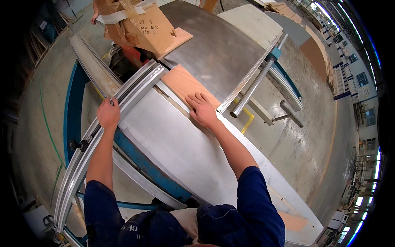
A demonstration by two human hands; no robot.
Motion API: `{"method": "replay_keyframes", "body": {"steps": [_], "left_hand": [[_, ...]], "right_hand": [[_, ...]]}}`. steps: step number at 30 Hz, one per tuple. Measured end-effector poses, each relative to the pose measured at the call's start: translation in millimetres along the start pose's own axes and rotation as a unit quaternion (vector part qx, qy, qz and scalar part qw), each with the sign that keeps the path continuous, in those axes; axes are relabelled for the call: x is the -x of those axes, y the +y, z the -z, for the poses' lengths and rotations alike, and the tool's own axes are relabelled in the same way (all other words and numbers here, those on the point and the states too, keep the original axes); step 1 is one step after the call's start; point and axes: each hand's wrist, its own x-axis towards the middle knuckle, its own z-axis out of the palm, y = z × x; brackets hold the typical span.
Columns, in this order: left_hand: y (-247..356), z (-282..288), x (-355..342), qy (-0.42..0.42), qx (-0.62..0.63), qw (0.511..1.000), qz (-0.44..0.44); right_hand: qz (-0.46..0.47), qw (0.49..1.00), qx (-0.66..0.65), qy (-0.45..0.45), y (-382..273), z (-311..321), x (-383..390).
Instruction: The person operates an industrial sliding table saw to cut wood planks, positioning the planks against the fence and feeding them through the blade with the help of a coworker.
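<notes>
The right hand [201, 110] lies open on the wooden board [181, 82], atop the counter [164, 138]; the left hand [108, 113] curls at the metal rail [142, 85], its grip hard to tell. Lopsided pressure could twist the board askew.

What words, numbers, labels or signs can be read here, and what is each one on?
I point out the writing without copying it.
Cardboard box: black handwritten characters in three short rows, at least partly legible.
Dark blue clothing: pale lettering, partly lost in folds.
Small white label, upper left: too small to read.
Far wall: any signs too small to tell.
Wooden board under the right hand: no writing shows.
</notes>
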Motion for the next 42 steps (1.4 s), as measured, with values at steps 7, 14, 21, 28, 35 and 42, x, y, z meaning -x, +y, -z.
{"method": "replay_keyframes", "body": {"steps": [7,14,21,28,35,42], "left_hand": [[7.7,-1.9,0.2,-0.029,-0.011,0.999,0.011],[7.1,-7.9,0.5,-0.01,0.003,1.0,0.003],[4.7,-15.8,0.5,-0.011,-0.007,1.0,0.009],[6.9,-23.2,-0.4,-0.015,-0.021,1.0,0.009],[-0.3,-40.8,-10.9,0.002,0.005,1.0,-0.01],[-4.6,-39.5,-18.6,-0.001,0.001,1.0,-0.016]], "right_hand": [[0.014,0.999,-0.021,0.029,14.0,2.8,-3.6],[0.039,0.997,-0.019,0.059,27.3,0.0,-8.8],[-0.013,0.996,0.014,0.09,12.5,-18.8,-5.6],[-0.005,0.996,0.032,0.083,16.6,-25.0,-3.9],[0.013,0.991,0.022,0.129,28.6,-44.7,-11.1],[-0.001,0.994,0.008,0.107,27.7,-44.4,-21.0]]}}
